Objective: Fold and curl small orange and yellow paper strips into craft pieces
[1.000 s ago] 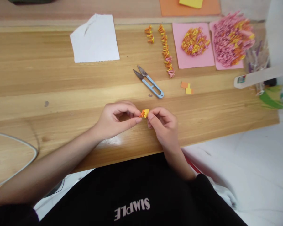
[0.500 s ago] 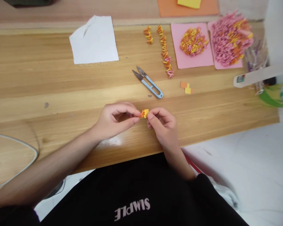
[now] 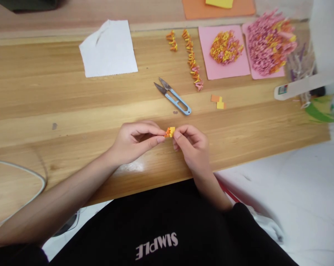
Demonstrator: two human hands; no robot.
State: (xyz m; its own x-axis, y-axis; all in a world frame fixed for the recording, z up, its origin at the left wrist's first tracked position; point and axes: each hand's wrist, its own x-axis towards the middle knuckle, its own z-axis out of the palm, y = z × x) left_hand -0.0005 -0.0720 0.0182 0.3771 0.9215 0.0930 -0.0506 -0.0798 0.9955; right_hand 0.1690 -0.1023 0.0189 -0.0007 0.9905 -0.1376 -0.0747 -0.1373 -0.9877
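Observation:
Between my hands, near the table's front edge, is a small orange and yellow paper piece (image 3: 170, 132). My left hand (image 3: 140, 142) pinches its orange end between thumb and fingertips. On the right, my right hand (image 3: 191, 144) is closed with thumb and forefinger on the yellow end. Blue-handled thread snips (image 3: 175, 99) lie just beyond my hands, blades apart and pointing away to the left. Small orange and yellow paper squares (image 3: 219, 101) lie to the right of the snips.
Behind the snips run a long row (image 3: 193, 61) and a short row (image 3: 172, 40) of small folded pieces. Two piles (image 3: 226, 48) (image 3: 269, 44) rest on pink sheets at the back right. White paper (image 3: 108, 50) lies back left; a cable (image 3: 30, 171) curves at left.
The view has shifted slightly, so the objects on the table appear a little further left. Both hands keep nearly the same pose around the small piece.

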